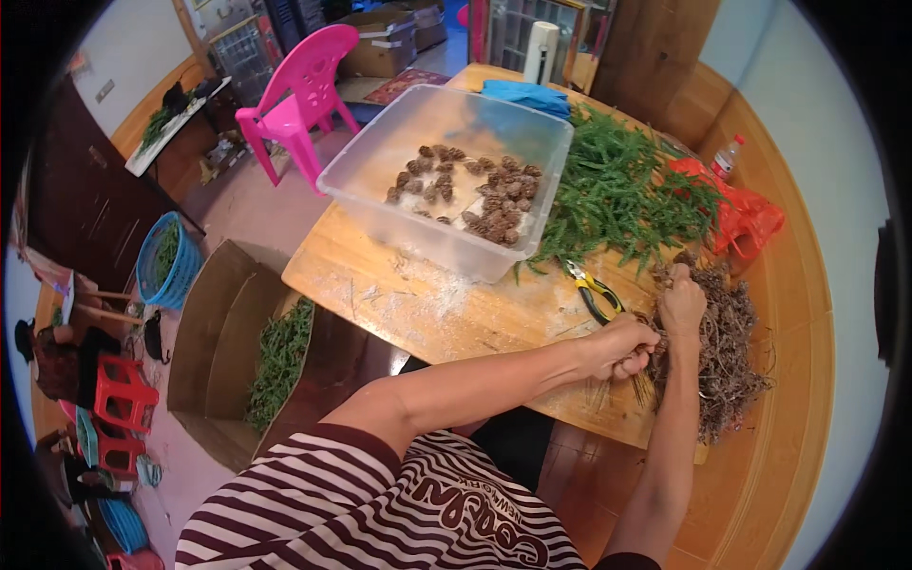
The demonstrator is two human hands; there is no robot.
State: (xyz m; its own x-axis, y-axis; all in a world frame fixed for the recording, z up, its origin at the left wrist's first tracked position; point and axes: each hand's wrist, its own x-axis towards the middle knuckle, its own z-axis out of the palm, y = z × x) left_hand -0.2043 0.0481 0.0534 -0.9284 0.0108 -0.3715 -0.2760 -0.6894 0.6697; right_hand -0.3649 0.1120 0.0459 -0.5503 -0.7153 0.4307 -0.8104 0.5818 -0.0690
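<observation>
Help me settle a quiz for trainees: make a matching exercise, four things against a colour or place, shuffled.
Things:
1. Plastic bin
2. Pliers
3. Round basket
4. Dried plant heap

Descriptions:
A. Blue, with greenery inside
B. At the person's right hand
C. Holds brown pine cones
D. Yellow and black handles

Pairs: 1-C, 2-D, 3-A, 4-B
</observation>
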